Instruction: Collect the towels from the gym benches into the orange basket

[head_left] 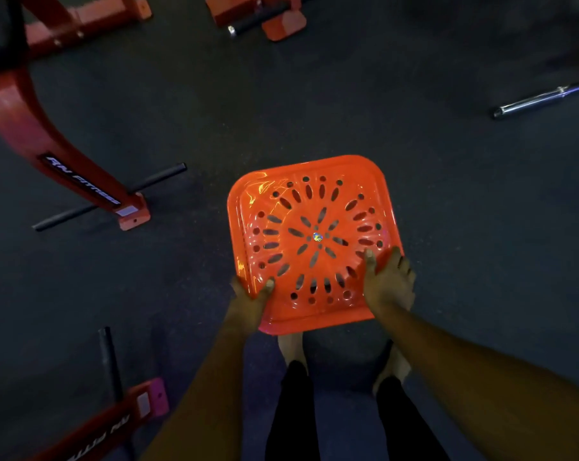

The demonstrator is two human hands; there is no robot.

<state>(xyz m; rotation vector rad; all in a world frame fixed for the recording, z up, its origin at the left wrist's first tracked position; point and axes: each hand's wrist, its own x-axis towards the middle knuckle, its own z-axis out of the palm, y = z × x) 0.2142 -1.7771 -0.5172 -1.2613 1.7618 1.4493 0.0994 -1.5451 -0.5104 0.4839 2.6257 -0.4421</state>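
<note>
While a person stands looking down at a dark gym floor, both hands hold the orange basket [258,191] out in front of the body. The left hand [251,296] grips the near left corner, thumb curled over the top face, fingers hidden beneath. The right hand [389,282] grips the near right edge, thumb on the perforated face, fingers wrapped round the side.

The basket spreads away from the fingertips, its pierced face turned to the camera. Whether that face is the inner floor or the underside cannot be told. No towels are in view.

Far out beyond the left hand stands a red bench frame [48,141] with a black bar [108,197] sticking out at its foot. Well beyond the right hand a chrome barbell [544,98] lies on the floor.

The step appears to be carrying the basket to a bench. Doing it well likely means even grips, the opening upward, and stepping clear of the floor bars.
</note>
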